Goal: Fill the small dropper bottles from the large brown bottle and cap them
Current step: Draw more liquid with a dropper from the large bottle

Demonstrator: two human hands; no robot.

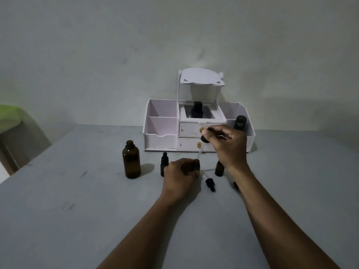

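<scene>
The large brown bottle (131, 162) stands uncapped on the grey table, left of my hands. A capped small dropper bottle (164, 164) stands just left of my left hand (179, 176), which grips an open small brown bottle (196, 166) upright on the table. My right hand (228, 145) holds a dropper cap (204, 139) by its black bulb, its glass pipette slanting down with the tip at the held bottle's mouth. Another uncapped small bottle (219, 168) stands behind my right wrist. A loose dropper cap (210, 183) lies on the table between my arms.
A white desk organiser (161, 133) with open compartments and two drawers stands against the wall behind the bottles. A dark bottle (196, 110) sits in its middle well and a black labelled container (240, 123) in its right compartment. A green-topped stool (9, 115) is at the far left.
</scene>
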